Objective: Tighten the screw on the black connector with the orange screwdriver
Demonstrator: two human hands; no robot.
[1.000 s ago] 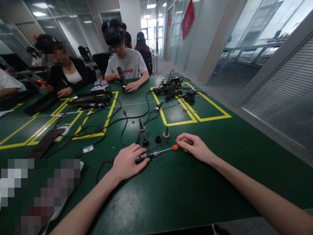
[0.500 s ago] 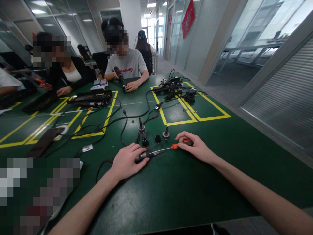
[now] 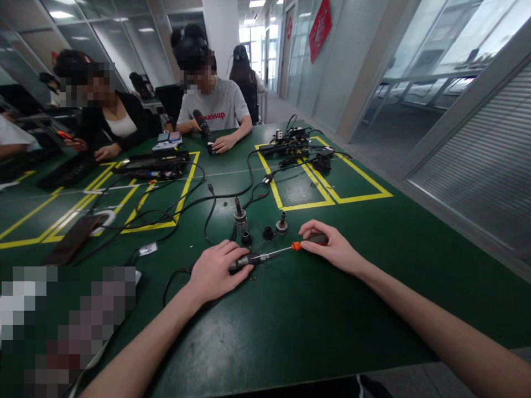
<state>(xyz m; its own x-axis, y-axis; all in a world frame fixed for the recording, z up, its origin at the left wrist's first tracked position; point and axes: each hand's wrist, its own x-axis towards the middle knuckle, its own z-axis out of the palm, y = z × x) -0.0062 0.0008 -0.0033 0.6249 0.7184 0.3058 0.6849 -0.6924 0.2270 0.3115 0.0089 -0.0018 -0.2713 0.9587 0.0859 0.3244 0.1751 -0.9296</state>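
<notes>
Over there, the left hand [image 3: 218,271] is clamped around a dark cylindrical corded tool [image 3: 240,262], lying on the green tabletop [image 3: 290,326]. Just beyond stand a silver-and-black metal cylinder [image 3: 240,216], a round black cap [image 3: 268,233] and a small silver metal fitting [image 3: 282,224]. Rightward, the right hand [image 3: 329,243] pinches an orange-and-black-handled screwdriver [image 3: 296,246], its thin shaft pointing at the tool's front end.

Corded tool [image 3: 239,262]: left of my screwdriver [image 3: 296,246].
Metal fittings [image 3: 240,220]: behind both.
Cable pile [image 3: 286,148]: near far right corner of worktop [image 3: 290,331].
</notes>
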